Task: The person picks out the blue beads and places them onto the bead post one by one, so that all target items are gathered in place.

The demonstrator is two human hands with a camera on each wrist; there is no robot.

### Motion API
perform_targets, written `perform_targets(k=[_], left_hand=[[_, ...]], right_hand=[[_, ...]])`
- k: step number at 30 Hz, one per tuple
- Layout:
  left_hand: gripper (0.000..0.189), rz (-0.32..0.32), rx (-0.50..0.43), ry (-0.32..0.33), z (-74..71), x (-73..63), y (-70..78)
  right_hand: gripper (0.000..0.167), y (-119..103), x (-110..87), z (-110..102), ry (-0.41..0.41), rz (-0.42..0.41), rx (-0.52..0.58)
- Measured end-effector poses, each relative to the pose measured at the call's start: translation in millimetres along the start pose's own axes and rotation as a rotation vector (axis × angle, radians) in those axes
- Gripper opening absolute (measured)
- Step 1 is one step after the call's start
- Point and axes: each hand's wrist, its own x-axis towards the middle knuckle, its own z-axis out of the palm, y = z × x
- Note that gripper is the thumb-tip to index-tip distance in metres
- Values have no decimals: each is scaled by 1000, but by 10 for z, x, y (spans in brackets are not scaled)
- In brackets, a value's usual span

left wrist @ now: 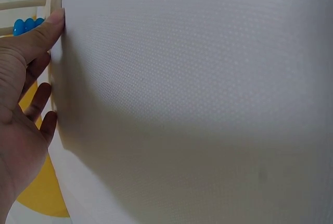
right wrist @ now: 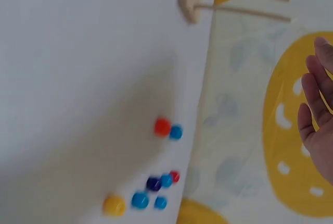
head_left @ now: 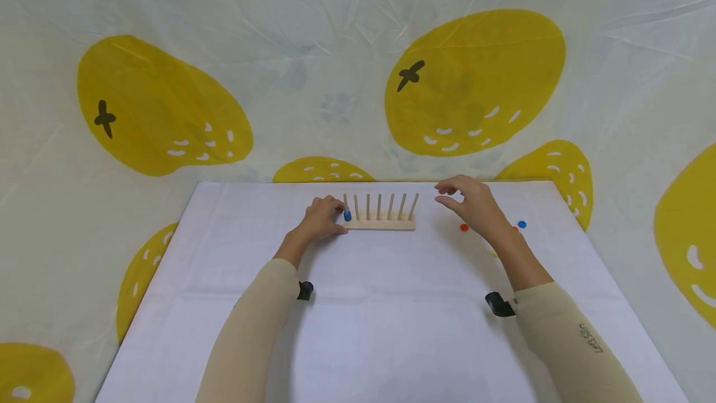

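Observation:
A wooden peg rack [head_left: 386,225] with a row of upright pegs stands near the table's far edge. Blue beads [head_left: 347,216] sit stacked low on its leftmost peg; in the left wrist view these blue beads [left wrist: 27,26] lie close by the thumb. My left hand [head_left: 321,219] holds the rack's left end, thumb on the front of the base and fingers round the side. Raised to the right of the rack, my right hand [head_left: 472,201] has loosely bent fingers, thumb apart from them, and nothing between. Below it lies a red bead [head_left: 464,227].
Loose beads lie on the right of the white table [head_left: 391,328]: a blue bead [head_left: 522,224], a yellow bead [right wrist: 114,205], a dark blue bead [right wrist: 153,184] and several others. Behind the far edge hangs a cloth [head_left: 324,79] with yellow fruit shapes.

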Motion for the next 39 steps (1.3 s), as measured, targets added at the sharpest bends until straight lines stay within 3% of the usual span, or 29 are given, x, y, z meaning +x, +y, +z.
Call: perform_targets(k=[11,17,28,39], left_hand=[[54,-8,-4,-3,12,12,-6],[47,23,10,18,-13,-11,16],[47,21,4,19,-19,-15,17],[49,27,0,10,-13,-22,7]], right_hand=[[25,549,-503,-252,-62,159,-110],[29,805,-741,-262,-137,306,-111],[38,998,-974,-232,-243,466,-59],[37,1077,-1050,-172,-263,450,-95]])
